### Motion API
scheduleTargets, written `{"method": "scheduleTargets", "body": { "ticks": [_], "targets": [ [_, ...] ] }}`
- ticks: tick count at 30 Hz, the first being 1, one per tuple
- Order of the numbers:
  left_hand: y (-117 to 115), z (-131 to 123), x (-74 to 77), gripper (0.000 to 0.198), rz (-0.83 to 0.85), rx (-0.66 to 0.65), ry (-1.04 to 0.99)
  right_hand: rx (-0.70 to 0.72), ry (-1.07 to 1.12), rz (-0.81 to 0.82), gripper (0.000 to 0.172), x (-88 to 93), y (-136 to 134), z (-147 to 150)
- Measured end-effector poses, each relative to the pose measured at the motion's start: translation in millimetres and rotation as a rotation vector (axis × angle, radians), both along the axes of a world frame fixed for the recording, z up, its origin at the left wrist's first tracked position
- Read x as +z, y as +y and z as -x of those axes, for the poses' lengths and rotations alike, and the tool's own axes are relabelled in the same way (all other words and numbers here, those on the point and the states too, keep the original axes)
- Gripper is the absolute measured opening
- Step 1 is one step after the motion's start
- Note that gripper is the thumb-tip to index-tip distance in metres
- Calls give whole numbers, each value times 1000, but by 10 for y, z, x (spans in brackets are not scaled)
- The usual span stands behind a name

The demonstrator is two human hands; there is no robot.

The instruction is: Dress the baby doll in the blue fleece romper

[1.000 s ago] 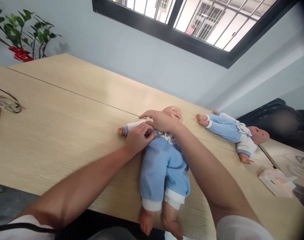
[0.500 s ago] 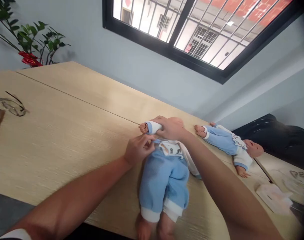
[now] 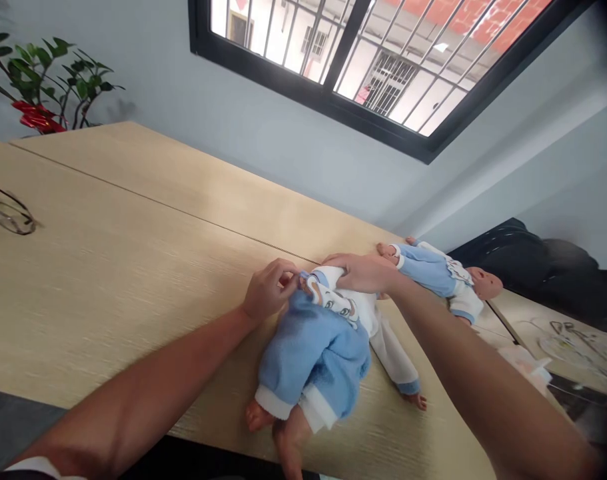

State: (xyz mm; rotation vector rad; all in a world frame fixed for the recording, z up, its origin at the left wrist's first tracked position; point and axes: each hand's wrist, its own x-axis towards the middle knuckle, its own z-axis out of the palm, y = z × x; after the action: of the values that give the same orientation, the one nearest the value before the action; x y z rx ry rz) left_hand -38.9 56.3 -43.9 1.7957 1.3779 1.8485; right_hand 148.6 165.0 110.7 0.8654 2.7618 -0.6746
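Note:
A baby doll in a white long-sleeved top (image 3: 390, 347) and blue overalls (image 3: 308, 333) lies on its back, its feet toward me. The overalls' white bib (image 3: 336, 301) with a printed animal face is folded down over the waist. My right hand (image 3: 366, 272) is closed around the doll's arm, whose white sleeve (image 3: 328, 273) with its blue cuff bends down to the bib. Beside that cuff, my left hand (image 3: 270, 290) pinches a small blue strap (image 3: 303, 275) of the overalls. The doll's head is mostly hidden behind my right hand and forearm.
A second doll (image 3: 433, 270) in similar clothes lies farther right, near a black bag (image 3: 543, 267). Eyeglasses (image 3: 10, 217) lie on the wooden table (image 3: 133, 280) at left. A potted plant (image 3: 58, 77) stands at the back left. Clear tubing (image 3: 573, 340) lies at far right.
The doll's arm has swung down from pointing left to the bib, with my right hand still on it. The doll's body has tilted, its legs shifting left, and its other arm now shows.

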Motion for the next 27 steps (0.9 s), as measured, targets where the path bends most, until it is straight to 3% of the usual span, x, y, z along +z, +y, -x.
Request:
{"method": "scheduleTargets", "body": {
  "ticks": [3, 8, 12, 16, 19, 23, 27],
  "targets": [
    [23, 32, -18, 7, 41, -51, 11, -28, 3, 31, 41, -9, -75, 27],
    [64, 78, -52, 6, 81, -65, 18, 124, 64, 7, 45, -138, -231, 137],
    [104, 95, -72, 5, 110, -29, -10, -37, 261, -55, 34, -186, -462, 241],
    [122, 96, -83, 4, 122, -18, 13, -274, 193, -115, 19, -198, -676, 311],
    [119, 114, -86, 6, 87, -38, 70, -394, 79, 30, 18, -165, -678, 293],
    [123, 160, -82, 7, -18, -54, 167, -398, 19, 316, 12, -118, -551, 220],
    [141, 184, -75, 8, -78, -63, 209, -489, 76, 397, 11, -119, -533, 199]
  ]
}}
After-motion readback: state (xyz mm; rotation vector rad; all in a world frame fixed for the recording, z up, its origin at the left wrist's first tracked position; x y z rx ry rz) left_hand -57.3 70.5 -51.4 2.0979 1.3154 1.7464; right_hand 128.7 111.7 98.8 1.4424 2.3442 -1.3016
